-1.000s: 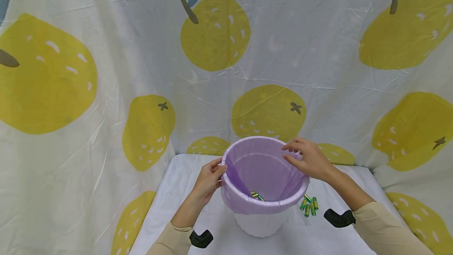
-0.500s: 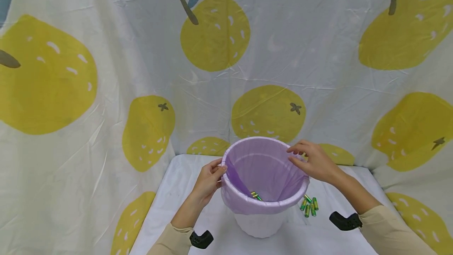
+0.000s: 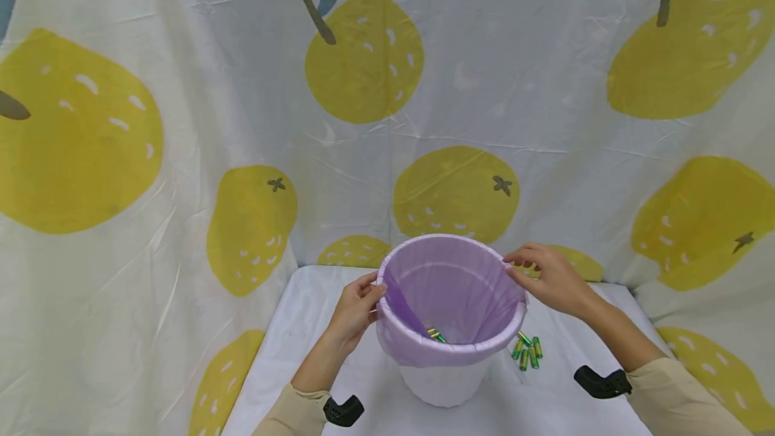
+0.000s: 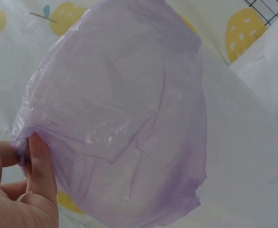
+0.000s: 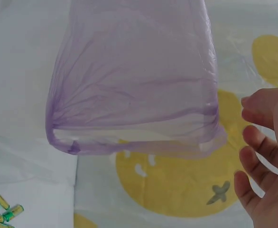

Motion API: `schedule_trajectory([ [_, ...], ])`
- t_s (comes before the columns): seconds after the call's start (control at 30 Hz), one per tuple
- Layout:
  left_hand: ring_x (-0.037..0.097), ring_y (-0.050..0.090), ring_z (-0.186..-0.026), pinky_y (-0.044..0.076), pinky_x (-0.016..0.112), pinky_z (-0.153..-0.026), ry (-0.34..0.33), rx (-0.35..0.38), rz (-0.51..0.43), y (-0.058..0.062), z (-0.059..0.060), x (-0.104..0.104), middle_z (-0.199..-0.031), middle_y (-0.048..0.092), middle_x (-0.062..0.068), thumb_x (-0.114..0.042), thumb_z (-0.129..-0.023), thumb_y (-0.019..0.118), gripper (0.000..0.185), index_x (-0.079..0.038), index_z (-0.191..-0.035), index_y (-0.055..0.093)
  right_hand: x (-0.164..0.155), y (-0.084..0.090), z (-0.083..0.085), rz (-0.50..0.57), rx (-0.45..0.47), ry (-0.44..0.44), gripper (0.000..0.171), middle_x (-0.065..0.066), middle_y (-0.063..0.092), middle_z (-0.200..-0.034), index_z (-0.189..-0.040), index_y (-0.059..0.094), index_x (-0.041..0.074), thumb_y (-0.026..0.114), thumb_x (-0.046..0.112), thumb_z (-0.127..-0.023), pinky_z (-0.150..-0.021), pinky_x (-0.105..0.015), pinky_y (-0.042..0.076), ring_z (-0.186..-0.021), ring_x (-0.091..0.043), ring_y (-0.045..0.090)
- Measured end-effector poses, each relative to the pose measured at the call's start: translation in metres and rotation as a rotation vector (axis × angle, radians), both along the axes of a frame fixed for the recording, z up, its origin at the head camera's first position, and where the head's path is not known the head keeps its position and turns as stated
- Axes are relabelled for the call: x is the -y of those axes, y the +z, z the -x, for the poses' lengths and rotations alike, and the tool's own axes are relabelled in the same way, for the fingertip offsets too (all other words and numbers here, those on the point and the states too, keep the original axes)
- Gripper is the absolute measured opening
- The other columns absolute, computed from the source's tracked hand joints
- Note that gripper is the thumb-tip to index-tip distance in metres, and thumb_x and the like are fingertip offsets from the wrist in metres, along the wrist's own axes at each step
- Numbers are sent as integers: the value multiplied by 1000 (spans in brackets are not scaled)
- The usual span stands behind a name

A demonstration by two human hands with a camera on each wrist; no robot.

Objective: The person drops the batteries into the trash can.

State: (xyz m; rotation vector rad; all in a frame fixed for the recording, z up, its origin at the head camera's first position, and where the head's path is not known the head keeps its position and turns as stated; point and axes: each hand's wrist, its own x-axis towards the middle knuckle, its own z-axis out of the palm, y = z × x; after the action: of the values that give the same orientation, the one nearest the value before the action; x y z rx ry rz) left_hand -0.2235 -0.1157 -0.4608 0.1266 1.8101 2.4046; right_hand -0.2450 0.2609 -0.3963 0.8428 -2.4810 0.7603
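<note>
A white bin (image 3: 445, 387) stands on the table, lined with a thin purple bin bag (image 3: 451, 288) folded down over its rim. My left hand (image 3: 354, 308) pinches the bag's edge at the left of the rim; the left wrist view shows thumb and fingers (image 4: 41, 164) gathering the film. At the rim's right side my right hand (image 3: 554, 281) hovers with loosely bent fingers. In the right wrist view a gap shows between those fingers (image 5: 255, 137) and the bag. A few green-and-gold batteries (image 3: 435, 334) lie inside the bag, partly hidden by the near rim.
Several more green batteries (image 3: 529, 350) lie in a cluster on the white tabletop (image 3: 575, 328), just right of the bin. Behind the table hangs a pale curtain (image 3: 545, 73) printed with yellow fruit. Black wrist devices (image 3: 344, 411) sit at both sleeves.
My right hand has drawn back to the right, from over the bag's opening to just beside the rim. The left hand keeps its hold and the bin stays in place.
</note>
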Motion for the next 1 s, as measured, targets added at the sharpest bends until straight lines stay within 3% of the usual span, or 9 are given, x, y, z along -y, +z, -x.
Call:
schedule_trajectory([
  [0.3, 16, 64, -84, 57, 27, -70, 0, -2, -3, 0, -1, 0, -95, 61, 8, -7, -103, 63, 54, 10, -150, 42, -15, -6, -1, -14, -52, -43, 16, 9, 65, -93, -103, 79, 11, 82, 8, -88, -67, -36, 54, -83, -17, 59],
  [0.5, 15, 64, -83, 57, 27, -71, 5, -6, 2, 0, -1, 1, -93, 61, 5, -7, -104, 62, 54, 10, -151, 41, -22, -9, -2, -7, -85, -49, 18, 4, 68, -96, -102, 78, 9, 82, 4, -86, -64, -36, 56, -82, -17, 59],
  [0.67, 14, 64, -83, 57, 27, -72, 7, -6, 3, 0, -1, 1, -93, 61, 5, -7, -104, 63, 54, 10, -151, 41, -28, -13, -4, 6, -86, -57, 19, 7, 64, -91, -102, 78, 8, 83, 5, -84, -64, -35, 55, -80, -17, 57],
  [1.0, 15, 64, -85, 57, 28, -73, 1, -9, 8, 0, -2, 0, -95, 62, 6, -9, -104, 63, 55, 10, -150, 42, -42, -32, -5, 48, -106, -84, 26, 8, 62, -88, -106, 77, 5, 84, 1, -81, -60, -29, 50, -78, -13, 56],
])
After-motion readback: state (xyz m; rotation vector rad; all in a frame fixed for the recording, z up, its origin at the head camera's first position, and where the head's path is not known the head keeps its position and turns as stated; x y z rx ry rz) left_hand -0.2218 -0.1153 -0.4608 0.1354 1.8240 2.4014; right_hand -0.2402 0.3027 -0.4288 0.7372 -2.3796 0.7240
